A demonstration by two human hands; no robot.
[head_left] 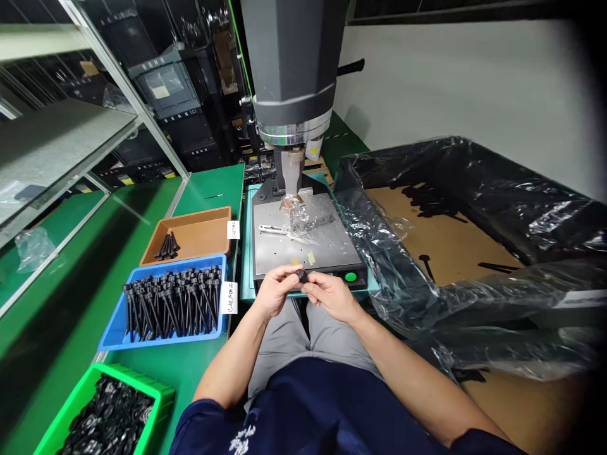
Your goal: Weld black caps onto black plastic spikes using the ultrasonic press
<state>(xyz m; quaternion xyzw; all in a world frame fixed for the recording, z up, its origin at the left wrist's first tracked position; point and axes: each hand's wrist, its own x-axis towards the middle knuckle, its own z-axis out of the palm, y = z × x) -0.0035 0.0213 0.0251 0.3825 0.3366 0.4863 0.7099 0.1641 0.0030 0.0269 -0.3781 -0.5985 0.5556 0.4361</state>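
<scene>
A small black part (302,275), round at the end that shows, is held between both hands in front of the press plate. My left hand (276,292) pinches it with thumb and fingertips from the left. My right hand (333,296) has closed fingertips against its right side; its lower portion is hidden by the fingers. Just beyond the hands lies the metal plate (272,253) of a bench machine, with a metal tool head (294,167) above a clear fixture (303,218). A green button (350,277) sits to the right of my right hand.
At left, a blue bin (111,335) holds many black ribbed stems with round heads; a brown tray (203,232) holds several more. A green bin (164,398) contains black round parts. Right stands a plastic-lined carton (403,246) with black pieces inside. The machine's grey housing (294,57) hangs overhead.
</scene>
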